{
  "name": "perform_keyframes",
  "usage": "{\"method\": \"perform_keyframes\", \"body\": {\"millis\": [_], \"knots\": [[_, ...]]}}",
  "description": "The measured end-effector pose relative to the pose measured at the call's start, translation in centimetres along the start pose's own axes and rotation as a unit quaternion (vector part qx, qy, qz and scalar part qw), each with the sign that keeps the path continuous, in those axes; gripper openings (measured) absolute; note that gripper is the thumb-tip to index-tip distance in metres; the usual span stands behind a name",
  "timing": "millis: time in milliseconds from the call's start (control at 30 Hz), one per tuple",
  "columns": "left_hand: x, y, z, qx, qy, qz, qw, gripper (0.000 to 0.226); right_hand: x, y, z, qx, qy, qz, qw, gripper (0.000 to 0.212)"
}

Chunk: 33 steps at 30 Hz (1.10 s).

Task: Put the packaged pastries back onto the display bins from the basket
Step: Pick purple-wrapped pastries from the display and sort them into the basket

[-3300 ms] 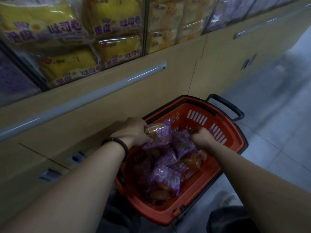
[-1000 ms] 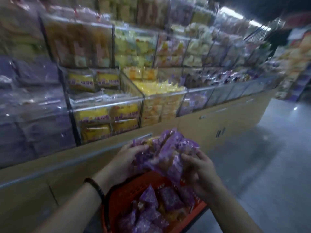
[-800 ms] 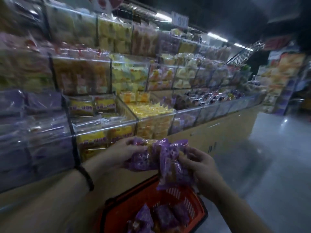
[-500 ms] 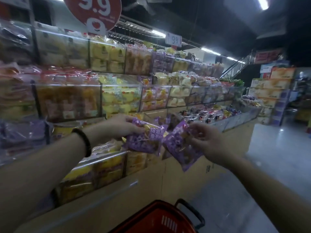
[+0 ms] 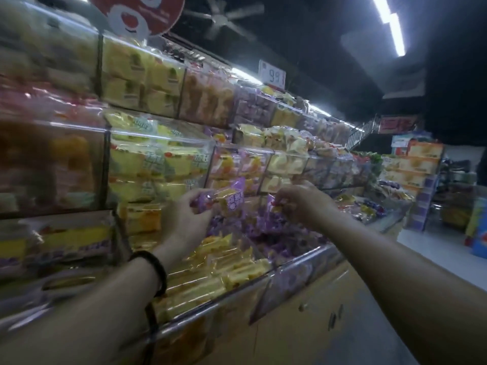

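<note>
- Two bare hands are raised side by side in front of tiered clear plastic display bins [image 5: 290, 279] packed with wrapped pastries.
- The left hand [image 5: 184, 219] has its thumb and fingers curled round a small purple-and-clear plastic pastry packet [image 5: 232, 200]. The packet sticks out to the right of the fingertips, and a yellowish cake shows through the wrapper.
- The right hand [image 5: 303, 204] pinches a second purple plastic pastry packet [image 5: 270, 213] by its upper edge. This packet hangs down and to the left of the curled fingers.
- The two held packets are close together but do not seem to touch.
- Just below both sets of fingers lies a loose heap of matching purple packets [image 5: 271, 241] in a lower bin. The right hand's packet hangs just above that heap; blur hides whether it touches it.
- Below the left hand's fingers, and left of the purple heap, is a bin of long yellow wrapped cakes [image 5: 226, 270].
- A black beaded bracelet [image 5: 155, 270] circles the left wrist, well behind the fingers.
- Beyond the fingertips, higher bins hold yellow, orange and pink packets, all blurred.
- High above the hands, a white price card [image 5: 271, 75] reads 99.
- The basket is out of view.
</note>
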State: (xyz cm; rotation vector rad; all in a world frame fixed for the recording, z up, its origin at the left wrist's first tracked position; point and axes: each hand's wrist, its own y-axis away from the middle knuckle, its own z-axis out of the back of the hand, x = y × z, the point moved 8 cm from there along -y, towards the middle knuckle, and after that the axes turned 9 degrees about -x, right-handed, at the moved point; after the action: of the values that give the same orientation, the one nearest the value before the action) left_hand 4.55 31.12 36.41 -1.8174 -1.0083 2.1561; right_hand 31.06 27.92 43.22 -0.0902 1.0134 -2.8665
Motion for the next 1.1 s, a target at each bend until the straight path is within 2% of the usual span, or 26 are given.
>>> {"method": "perform_keyframes", "body": {"millis": [133,333,400,533,633,700,767,800,867,933,1000,1100], "knots": [[2.5,-1.7,0.0,-0.052,0.028,-0.008,0.998,0.027,-1.3,-3.7,-9.7,-0.005,-0.019,0.002,1.000,0.011],[3.3,-1.7,-0.5,-0.020,0.014,0.006,1.000,0.024,-2.2,-7.0,-19.2,0.047,-0.080,-0.045,0.995,0.014],[3.1,-1.5,-0.5,-0.014,0.031,0.012,0.999,0.023,-2.1,-7.5,-19.8,0.065,-0.101,-0.057,0.991,0.019],[2.8,-1.1,-0.5,-0.003,0.025,0.025,0.999,0.024,-2.0,-5.8,-17.8,0.084,-0.055,-0.037,0.994,0.031],[2.6,-0.7,-0.7,0.001,0.038,0.038,0.999,0.024,-1.9,-4.6,-17.0,0.147,-0.013,-0.045,0.988,0.058],[2.3,-0.4,-0.9,0.013,0.030,0.035,0.999,0.027,-0.9,-5.2,-14.0,0.082,-0.037,-0.053,0.995,0.069],[1.9,-0.1,-1.0,0.019,0.021,0.027,0.999,0.029,0.9,-5.7,-9.0,-0.045,-0.150,-0.046,0.987,0.063],[1.8,-0.1,-1.0,0.019,0.017,0.022,0.999,0.031,2.2,-5.5,-6.6,-0.090,-0.213,-0.029,0.972,0.060],[1.6,0.0,-0.8,0.019,0.020,0.021,0.999,0.033,5.2,-4.7,-3.0,-0.099,-0.268,0.048,0.957,0.055],[1.4,0.1,-0.5,0.014,0.032,0.027,0.999,0.033,8.4,-3.5,-1.8,-0.044,-0.162,0.179,0.969,0.060],[0.8,0.4,-0.4,0.012,0.026,0.014,0.999,0.035,10.0,-2.7,-2.2,-0.016,-0.019,0.269,0.963,0.062],[-0.1,0.8,-0.2,0.021,0.026,-0.006,0.999,0.043,10.8,-2.5,-1.9,-0.049,0.017,0.279,0.959,0.050]]}}
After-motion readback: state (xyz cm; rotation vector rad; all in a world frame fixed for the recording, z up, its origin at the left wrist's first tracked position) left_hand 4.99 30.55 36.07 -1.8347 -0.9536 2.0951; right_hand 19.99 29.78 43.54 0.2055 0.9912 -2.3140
